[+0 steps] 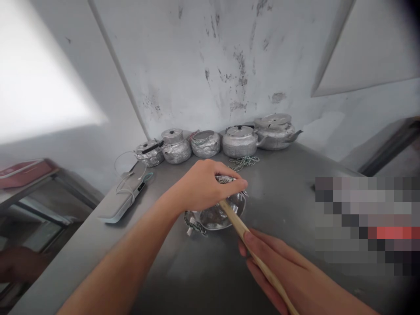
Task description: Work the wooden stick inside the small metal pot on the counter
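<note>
A small open silver metal pot [215,218] with a crinkled, foil-like surface rests on the grey tabletop in front of me. Patterned cord [196,225] is tied at its near left side. My left hand [210,186] reaches over the pot, with thumb and forefinger closed on its far right rim. My right hand [272,258] is wrapped round a long wooden handle [236,223], which slants up and left toward the pot's opening. The handle's far end is hidden by my left hand, so its tool head cannot be made out.
Along the wall stand several silver pots and kettles, including a lidded kettle [240,142] and a larger one [277,131]. Loose cord [244,162] lies before them. A power bank with a cable [121,201] lies left. A red tray [26,173] sits on a side shelf.
</note>
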A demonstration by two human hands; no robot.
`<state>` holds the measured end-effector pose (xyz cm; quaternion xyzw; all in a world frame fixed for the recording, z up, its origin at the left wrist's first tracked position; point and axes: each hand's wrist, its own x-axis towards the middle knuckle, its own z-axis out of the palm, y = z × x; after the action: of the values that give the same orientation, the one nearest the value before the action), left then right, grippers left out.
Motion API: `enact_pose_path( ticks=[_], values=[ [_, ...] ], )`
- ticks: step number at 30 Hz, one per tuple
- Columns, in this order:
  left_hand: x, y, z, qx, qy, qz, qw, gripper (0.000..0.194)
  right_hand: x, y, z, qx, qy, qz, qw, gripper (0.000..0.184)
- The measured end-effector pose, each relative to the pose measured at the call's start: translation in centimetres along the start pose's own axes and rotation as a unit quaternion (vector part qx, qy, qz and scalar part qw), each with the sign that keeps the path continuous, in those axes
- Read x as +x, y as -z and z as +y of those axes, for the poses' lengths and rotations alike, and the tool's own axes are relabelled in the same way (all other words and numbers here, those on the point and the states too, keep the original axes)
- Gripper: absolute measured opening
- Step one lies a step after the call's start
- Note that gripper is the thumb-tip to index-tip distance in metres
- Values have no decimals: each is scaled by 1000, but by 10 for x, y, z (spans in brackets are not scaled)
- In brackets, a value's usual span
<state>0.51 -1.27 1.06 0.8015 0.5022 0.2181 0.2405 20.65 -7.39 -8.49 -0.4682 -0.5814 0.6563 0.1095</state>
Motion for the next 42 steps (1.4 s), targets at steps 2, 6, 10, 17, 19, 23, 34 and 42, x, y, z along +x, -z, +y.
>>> enact_pose_path(
  ticks=[2, 6, 10, 17, 19, 23, 34, 42],
  values=[
    [0, 0, 0, 1, 2, -2, 1000, 32, -1, 1, -1, -1, 2, 2, 1000, 22],
    [1, 0, 1, 2, 3, 1, 1000, 32, -2, -1, -6, 8, 4, 18, 1000, 44],
    [0, 0, 0, -1, -4, -2, 1000, 33, -6, -3, -13, 13, 16, 26, 999, 46],
    [0, 0, 0, 0, -4, 0, 1000, 33, -9, 0, -18, 5, 35, 13, 999, 29],
    [1, 0, 0, 0, -3, 1, 1000, 32, -9, 1, -19, 1, 41, 9, 999, 26],
    [1, 1, 0, -5, -10, 2, 1000, 32, -9, -1, -19, 11, 31, 21, 999, 39],
    [1, 1, 1, 0, 0, -2, 1000, 33, -8, -2, -15, 28, 30, 20, 999, 40],
    [1, 1, 1, -4, -3, 1, 1000, 33, -7, -2, -16, 31, 22, 20, 999, 43]
  ],
)
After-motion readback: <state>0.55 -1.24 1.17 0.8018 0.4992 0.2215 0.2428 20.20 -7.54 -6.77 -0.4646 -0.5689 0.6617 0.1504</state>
